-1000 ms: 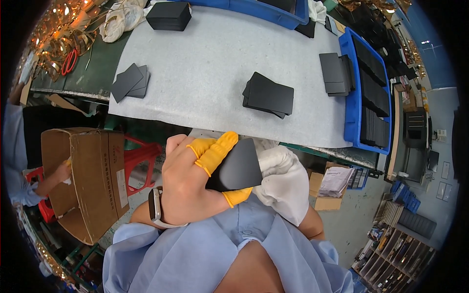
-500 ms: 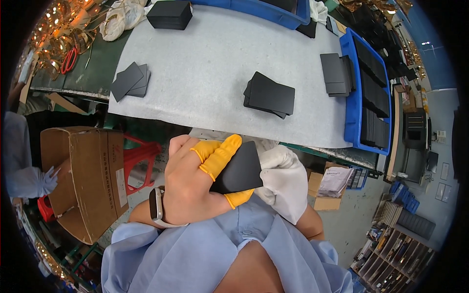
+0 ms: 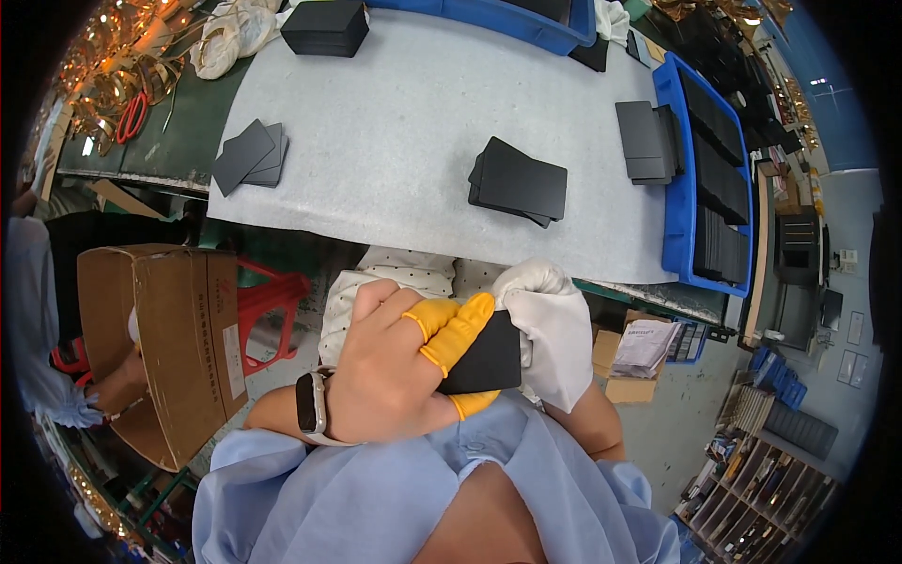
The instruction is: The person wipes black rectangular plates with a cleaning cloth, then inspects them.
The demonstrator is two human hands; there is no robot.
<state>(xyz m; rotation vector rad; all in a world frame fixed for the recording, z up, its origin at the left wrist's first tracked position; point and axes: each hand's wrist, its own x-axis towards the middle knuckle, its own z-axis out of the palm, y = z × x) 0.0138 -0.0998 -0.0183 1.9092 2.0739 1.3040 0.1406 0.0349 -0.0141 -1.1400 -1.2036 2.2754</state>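
Observation:
Close in front of my blue shirt, my left hand (image 3: 395,367) pinches a thin black rectangular plate (image 3: 490,352) at its left side, with yellow finger cots on the thumb and two fingers. My right hand (image 3: 545,320), in a white cloth glove, is closed at the plate's upper right edge; its fingertips are partly hidden. On the white-covered table ahead lies a loose stack of similar black plates (image 3: 519,183). Further left is a small fanned pile of plates (image 3: 251,158), and more plates (image 3: 645,141) lie at the right.
A blue tray (image 3: 672,235) filled with black plates stands on the table's right side. Another blue tray (image 3: 489,21) and a neat black stack (image 3: 325,28) are at the back. A cardboard box (image 3: 188,348) stands left, by a red stool (image 3: 272,315); another person's arm reaches into it.
Both my hands and the plate have shifted slightly; the left hand has moved right and down, and the glove has slid up along the plate's edge. The other person's hand has moved lower.

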